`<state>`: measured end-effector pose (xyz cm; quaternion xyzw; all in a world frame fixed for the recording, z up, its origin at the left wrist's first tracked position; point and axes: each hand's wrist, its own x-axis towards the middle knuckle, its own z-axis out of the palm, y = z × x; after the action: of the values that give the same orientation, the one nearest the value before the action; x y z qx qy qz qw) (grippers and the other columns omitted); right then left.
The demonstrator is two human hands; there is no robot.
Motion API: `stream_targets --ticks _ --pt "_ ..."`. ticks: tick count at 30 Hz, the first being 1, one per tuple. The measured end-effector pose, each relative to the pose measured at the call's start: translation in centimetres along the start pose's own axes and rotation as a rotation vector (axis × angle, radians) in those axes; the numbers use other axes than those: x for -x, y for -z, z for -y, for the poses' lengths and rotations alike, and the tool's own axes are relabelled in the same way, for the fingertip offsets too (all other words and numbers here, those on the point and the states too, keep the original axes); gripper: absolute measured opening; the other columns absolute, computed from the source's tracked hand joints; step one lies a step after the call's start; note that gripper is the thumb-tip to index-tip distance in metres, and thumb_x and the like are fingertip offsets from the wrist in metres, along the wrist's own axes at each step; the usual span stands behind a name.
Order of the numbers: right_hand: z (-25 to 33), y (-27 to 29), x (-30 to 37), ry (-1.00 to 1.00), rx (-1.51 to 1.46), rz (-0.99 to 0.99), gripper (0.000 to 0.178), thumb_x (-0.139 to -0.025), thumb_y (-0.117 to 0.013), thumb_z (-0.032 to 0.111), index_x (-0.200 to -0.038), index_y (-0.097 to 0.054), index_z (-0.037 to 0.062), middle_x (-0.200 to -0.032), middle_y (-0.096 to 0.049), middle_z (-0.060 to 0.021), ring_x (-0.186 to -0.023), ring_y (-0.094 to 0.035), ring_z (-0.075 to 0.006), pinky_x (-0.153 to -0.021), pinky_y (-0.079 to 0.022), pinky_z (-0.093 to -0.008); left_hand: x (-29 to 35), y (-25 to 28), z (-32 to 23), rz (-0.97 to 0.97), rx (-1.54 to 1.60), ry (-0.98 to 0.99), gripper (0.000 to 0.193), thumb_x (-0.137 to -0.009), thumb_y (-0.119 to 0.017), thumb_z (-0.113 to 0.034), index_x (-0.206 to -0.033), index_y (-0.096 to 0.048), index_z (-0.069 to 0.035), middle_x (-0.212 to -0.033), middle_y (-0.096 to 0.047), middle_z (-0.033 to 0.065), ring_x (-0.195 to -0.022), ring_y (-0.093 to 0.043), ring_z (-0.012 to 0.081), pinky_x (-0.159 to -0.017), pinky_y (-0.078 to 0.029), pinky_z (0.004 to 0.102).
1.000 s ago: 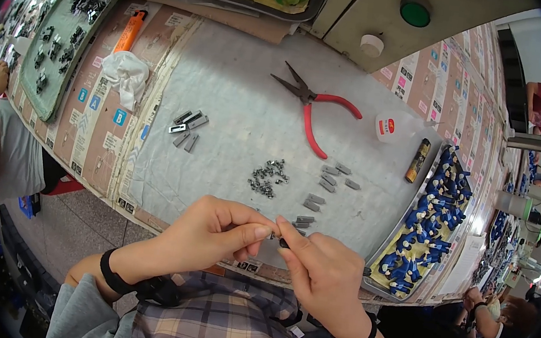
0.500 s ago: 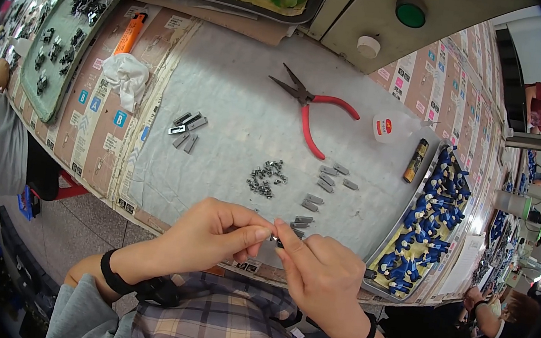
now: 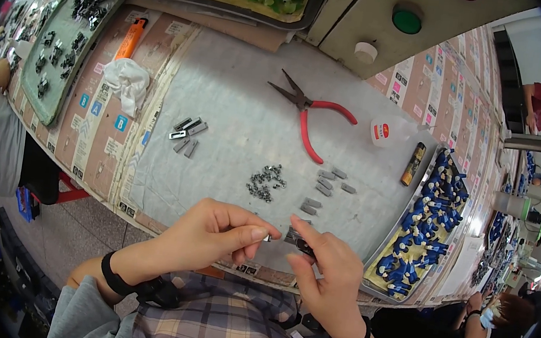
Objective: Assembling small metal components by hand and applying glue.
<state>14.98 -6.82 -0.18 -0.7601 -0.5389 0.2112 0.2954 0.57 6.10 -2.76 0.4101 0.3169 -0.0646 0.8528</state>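
Presumably for control, I see the left hand (image 3: 213, 229) pinch a shiny bit (image 3: 268, 238) below the pliers (image 3: 304, 103), right hand (image 3: 331, 269) grip unclear.

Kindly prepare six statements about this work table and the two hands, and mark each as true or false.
1. The left hand pinches a small shiny piece. True.
2. The pliers have green handles. False: the handles are red.
3. The tray at right holds blue figures. True.
4. The right hand touches the left. False: a gap separates them.
5. The white cloth lies beside the blue figures. False: it lies at left, by the orange tool.
6. Tiny metal pieces lie between pliers and left hand. True.
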Motion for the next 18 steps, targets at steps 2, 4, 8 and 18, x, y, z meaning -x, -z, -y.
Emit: stream_targets --ticks 2,4,8,18 --pt "0.4 0.0 0.1 -0.086 -0.147 0.006 0.037 -0.071 -0.065 0.014 -0.107 -0.060 0.0096 -0.060 -0.049 -0.0026 -0.049 -0.048 -0.0161 -0.044 -0.037 -0.0273 0.0 0.1 0.0 0.012 0.003 -0.002 0.023 -0.089 -0.050 -0.015 -0.103 -0.061 -0.002 -0.064 -0.053 -0.0024 -0.057 -0.048 0.0039 -0.054 -0.042 0.0175" --pt "0.8 -0.1 0.3 -0.054 -0.202 0.001 0.042 -0.067 -0.064 0.009 -0.108 -0.058 0.0079 -0.061 -0.052 -0.0048 -0.050 -0.050 -0.0181 -0.046 -0.039 -0.0281 0.0 0.1 -0.1 0.037 0.074 0.025 0.024 -0.089 -0.048 -0.016 -0.104 -0.060 -0.001 -0.064 -0.053 -0.0027 -0.057 -0.048 0.0038 -0.054 -0.042 0.0175" --pt "0.7 -0.9 0.6 0.145 -0.072 0.050 0.047 -0.061 -0.063 0.005 -0.108 -0.058 0.0055 -0.060 -0.051 -0.0060 -0.050 -0.050 -0.0198 -0.046 -0.039 -0.0287 0.0 0.6 0.4 0.083 0.162 0.006 0.026 -0.090 -0.048 -0.017 -0.105 -0.059 0.001 -0.065 -0.052 -0.0028 -0.058 -0.048 0.0038 -0.054 -0.042 0.0179" --pt "0.2 -1.9 0.5 0.204 0.160 0.030 0.056 -0.058 -0.061 0.005 -0.114 -0.055 0.0060 -0.058 -0.048 -0.0044 -0.049 -0.049 -0.0185 -0.045 -0.039 -0.0298 0.5 1.4 0.9 0.154 0.353 -0.059 0.030 -0.090 -0.048 -0.018 -0.110 -0.055 0.003 -0.066 -0.051 -0.0030 -0.058 -0.048 0.0040 -0.056 -0.044 0.0180"
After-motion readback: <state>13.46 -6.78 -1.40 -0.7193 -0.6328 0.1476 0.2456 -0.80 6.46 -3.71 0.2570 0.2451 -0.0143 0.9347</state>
